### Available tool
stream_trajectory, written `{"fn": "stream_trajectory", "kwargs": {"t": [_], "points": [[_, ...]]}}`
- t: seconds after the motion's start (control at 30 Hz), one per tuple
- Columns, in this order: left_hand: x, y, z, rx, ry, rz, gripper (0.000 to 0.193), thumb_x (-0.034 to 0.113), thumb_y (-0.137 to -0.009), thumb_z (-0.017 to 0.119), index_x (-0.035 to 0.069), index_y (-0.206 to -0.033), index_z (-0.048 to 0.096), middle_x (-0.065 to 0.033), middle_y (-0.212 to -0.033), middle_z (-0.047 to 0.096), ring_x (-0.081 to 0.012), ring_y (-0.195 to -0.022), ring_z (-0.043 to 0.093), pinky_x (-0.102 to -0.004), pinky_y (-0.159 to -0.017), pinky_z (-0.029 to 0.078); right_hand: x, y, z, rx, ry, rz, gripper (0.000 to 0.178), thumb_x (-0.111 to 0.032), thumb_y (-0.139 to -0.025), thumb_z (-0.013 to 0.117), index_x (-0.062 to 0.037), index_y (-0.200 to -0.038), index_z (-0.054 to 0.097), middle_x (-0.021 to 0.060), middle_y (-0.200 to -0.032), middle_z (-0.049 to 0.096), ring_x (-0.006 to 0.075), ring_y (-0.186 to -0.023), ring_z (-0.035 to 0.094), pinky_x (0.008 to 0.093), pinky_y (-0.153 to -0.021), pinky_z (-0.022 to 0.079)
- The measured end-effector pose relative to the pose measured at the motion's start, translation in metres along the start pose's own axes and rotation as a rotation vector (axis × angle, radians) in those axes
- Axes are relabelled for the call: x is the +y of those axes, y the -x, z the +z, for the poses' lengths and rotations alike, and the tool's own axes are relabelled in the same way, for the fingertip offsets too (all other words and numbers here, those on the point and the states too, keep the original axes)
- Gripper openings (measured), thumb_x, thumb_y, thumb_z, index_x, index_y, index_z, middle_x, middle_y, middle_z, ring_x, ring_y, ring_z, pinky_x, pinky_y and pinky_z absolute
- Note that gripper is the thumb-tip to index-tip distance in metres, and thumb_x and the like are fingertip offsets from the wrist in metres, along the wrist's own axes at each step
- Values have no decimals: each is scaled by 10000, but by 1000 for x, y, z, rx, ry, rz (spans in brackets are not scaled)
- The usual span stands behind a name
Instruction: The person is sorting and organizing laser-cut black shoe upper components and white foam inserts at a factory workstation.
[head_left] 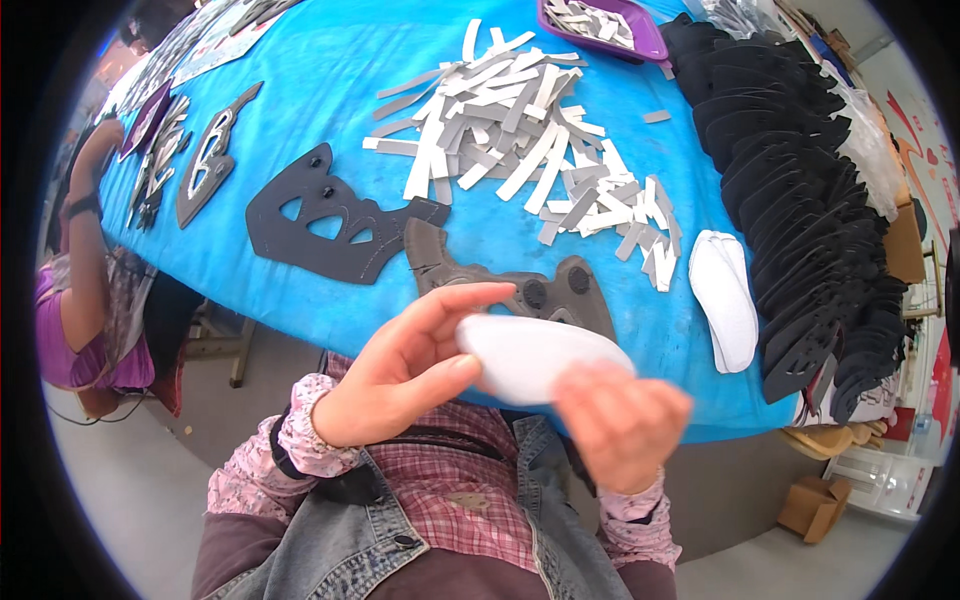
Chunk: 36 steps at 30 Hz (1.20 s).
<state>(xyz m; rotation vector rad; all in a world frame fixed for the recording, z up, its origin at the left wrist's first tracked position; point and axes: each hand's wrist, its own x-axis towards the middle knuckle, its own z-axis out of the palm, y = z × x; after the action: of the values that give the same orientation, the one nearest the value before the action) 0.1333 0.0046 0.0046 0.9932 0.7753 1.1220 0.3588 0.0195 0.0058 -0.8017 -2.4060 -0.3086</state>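
A white, rounded, sole-shaped pad [530, 350] is held up in front of my chest, just off the table's near edge. Around its left end curves my left hand [400, 370], thumb at the near side and index finger stretched out above. My right hand [620, 420], smeared by motion, has its fingers curled on the pad's right end. Directly behind the pad lies a grey-brown cut-out piece [460, 270] with round dark patches, partly hidden. To its left a black cut-out piece [300, 225] with several openings lies flat.
Grey and white strips [510, 120] are heaped mid-table on the blue cloth [330, 90]. A purple tray [650, 40] holds more strips. White pads [724, 300] and a long row of stacked black pieces [790, 200] lie right. Another person's arm [90, 220] reaches in at left.
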Motion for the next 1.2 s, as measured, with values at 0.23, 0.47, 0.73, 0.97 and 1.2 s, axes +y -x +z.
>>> {"fn": "stream_trajectory", "kwargs": {"t": [0.23,0.47,0.73,0.97,1.2], "points": [[-3,-3,-19,156,-198,-81,340,33,-923,513,-17,-1249,431,-75,-1019,586,-85,-836,588,-217,-679,507,15,11,24,24,-333,391,518,-147,-686,784,-100,-1160,578,54,-1066,569,211,-899,558,332,-742,437],[4,-1,-30,154,-692,-58,403,13,-902,537,22,-1288,423,-43,-909,609,-63,-812,575,-197,-672,483,12,16,23,-69,-485,392,573,-119,-659,797,-64,-1180,564,61,-987,574,219,-815,546,302,-667,449],[4,1,6,-23,-121,61,692,85,-829,676,28,-1395,282,-68,-1067,551,-156,-1030,550,-306,-885,438,-22,4,22,68,-1455,759,346,-55,-811,692,5,-1093,502,106,-1040,556,131,-882,553,241,-718,458],[14,2,-6,-221,-580,101,349,-38,-866,508,52,-1196,573,-107,-986,514,-235,-912,551,-339,-753,477,-23,7,9,-86,-1017,705,436,-1,-791,684,10,-1153,440,108,-1041,553,153,-906,576,263,-760,474],[18,-18,-18,24,-1023,318,479,-34,-732,640,75,-1195,585,-113,-1006,534,-241,-878,544,-314,-767,459,1,6,21,91,-909,912,264,-5,-766,711,-20,-991,574,92,-960,566,117,-731,556,233,-645,463]]}}
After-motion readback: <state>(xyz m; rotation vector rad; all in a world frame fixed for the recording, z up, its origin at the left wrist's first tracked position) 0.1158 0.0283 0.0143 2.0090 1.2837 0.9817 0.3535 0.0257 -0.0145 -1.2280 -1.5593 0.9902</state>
